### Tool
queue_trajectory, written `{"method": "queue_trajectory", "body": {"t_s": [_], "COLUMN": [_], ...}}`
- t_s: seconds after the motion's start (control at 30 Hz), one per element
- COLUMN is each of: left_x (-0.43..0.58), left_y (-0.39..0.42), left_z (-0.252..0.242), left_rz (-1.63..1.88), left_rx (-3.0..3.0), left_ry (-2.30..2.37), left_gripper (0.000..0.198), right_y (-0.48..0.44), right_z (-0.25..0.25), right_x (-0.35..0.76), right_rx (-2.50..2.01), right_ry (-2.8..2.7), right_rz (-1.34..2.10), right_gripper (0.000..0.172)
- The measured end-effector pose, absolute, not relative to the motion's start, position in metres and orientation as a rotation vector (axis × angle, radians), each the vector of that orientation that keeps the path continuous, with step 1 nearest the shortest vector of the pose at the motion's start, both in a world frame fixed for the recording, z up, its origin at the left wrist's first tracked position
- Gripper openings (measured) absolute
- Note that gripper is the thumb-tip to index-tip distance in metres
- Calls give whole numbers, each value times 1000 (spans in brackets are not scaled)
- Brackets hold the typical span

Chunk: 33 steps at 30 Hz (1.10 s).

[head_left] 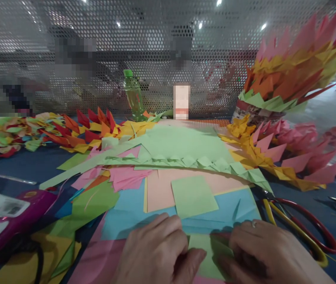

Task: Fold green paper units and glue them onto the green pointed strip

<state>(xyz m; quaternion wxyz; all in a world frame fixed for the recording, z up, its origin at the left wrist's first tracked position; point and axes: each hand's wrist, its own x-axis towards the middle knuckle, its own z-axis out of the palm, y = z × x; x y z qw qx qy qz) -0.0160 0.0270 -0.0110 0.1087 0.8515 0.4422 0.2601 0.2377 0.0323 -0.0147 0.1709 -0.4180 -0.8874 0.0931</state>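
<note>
Between my hands lies a light green sheet of paper [205, 252] on top of layered coloured paper. My left hand [156, 248] is closed at its left edge, fingers curled, thumb pointing right. My right hand [265, 248], with a ring on one finger, is closed at its right edge; its fingertips are partly in shadow. Just beyond rests a loose green paper square [194, 196], over peach paper [162, 185] and blue paper [239, 203]. Farther off, a green strip with folded points [182, 162] runs across a larger green sheet [185, 140].
Scissors with red and yellow handles [312, 227] lie right of my right hand. At left is a purple device [40, 201] with white labels and a black cord. Folded paper petals [295, 75] form a tall piece at right. A green-capped bottle [135, 98] stands by the perforated screen [156, 35].
</note>
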Motion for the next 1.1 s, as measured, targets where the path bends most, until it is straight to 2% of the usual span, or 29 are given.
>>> {"method": "queue_trajectory", "body": {"t_s": [1.1], "left_x": [-15], "left_y": [30], "left_z": [-16], "left_rz": [677], "left_rx": [2785], "left_ry": [1283], "left_gripper": [28], "right_y": [31], "right_z": [-19], "right_x": [234], "right_rx": [-1279], "right_ry": [-2531], "right_rz": [156], "right_gripper": [25]}}
